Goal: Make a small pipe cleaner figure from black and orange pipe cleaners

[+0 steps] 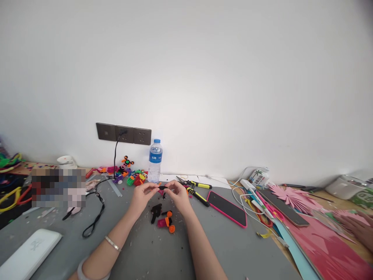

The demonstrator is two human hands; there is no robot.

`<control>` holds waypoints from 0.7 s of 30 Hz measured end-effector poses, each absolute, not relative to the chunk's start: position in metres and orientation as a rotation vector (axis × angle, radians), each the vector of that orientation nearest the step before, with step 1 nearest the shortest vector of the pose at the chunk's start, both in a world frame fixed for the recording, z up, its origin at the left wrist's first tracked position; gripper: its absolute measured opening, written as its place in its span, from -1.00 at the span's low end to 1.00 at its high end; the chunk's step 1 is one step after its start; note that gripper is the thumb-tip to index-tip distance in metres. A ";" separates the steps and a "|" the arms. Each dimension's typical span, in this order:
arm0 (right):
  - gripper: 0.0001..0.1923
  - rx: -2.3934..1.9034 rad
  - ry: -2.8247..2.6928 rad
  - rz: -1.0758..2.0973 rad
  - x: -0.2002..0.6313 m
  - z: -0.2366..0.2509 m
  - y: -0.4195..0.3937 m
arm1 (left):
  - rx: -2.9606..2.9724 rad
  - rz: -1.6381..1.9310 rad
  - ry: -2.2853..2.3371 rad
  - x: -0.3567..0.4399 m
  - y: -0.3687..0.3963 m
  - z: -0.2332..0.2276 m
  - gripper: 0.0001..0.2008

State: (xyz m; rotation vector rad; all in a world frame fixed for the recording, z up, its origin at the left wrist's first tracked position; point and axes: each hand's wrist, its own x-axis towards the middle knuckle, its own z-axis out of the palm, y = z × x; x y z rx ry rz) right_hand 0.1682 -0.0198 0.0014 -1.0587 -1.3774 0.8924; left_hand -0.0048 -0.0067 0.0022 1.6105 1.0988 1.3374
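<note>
Head view: left hand (143, 195) and right hand (178, 195) pinch ends of short black pipe cleaner (162, 188) above grey table (140, 249). Black, orange, pink pieces (163, 219) lie just below. Likely mid-shaping step; next move calls for firm two-fingertip twist.

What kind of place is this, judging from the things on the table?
Probably a craft workspace. Both hands hold a small black piece over a grey table, with fuzzy wire figures, cutters and pink cut paper around.
</note>
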 end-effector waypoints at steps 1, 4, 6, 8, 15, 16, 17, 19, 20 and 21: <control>-0.85 -1.049 -1.394 0.889 0.168 0.002 -0.020 | 1.623 1.351 1.097 -0.005 -0.007 0.002 -0.84; -0.81 -1.033 -1.437 0.848 0.167 0.002 -0.021 | 1.689 1.368 1.096 -0.003 -0.007 0.000 -0.85; -0.82 -1.047 -1.475 0.809 0.167 0.002 -0.021 | 1.734 1.358 1.086 -0.002 -0.008 0.000 -0.86; -0.86 -1.073 -1.511 0.774 0.166 0.003 -0.021 | 1.749 1.353 1.065 -0.001 -0.009 0.000 -0.86; -0.91 -1.104 -1.489 0.736 0.167 0.004 -0.022 | 1.821 1.355 1.075 0.003 -0.012 0.002 -0.87; -0.91 -1.104 -1.488 0.733 0.167 0.004 -0.022 | 1.830 1.348 1.076 0.003 -0.013 0.002 -0.87; -0.90 -1.104 -1.488 0.730 0.167 0.004 -0.022 | 1.834 1.341 1.078 0.004 -0.013 0.003 -0.86; -0.88 -1.104 -1.478 0.720 0.169 0.004 -0.021 | 1.824 1.329 1.079 0.004 -0.015 0.004 -0.83; -0.87 -1.105 -1.468 0.718 0.169 0.004 -0.021 | 1.810 1.322 1.079 0.004 -0.015 0.005 -0.81; -0.85 -1.108 -1.456 0.717 0.170 0.004 -0.021 | 1.793 1.319 1.081 0.004 -0.016 0.005 -0.79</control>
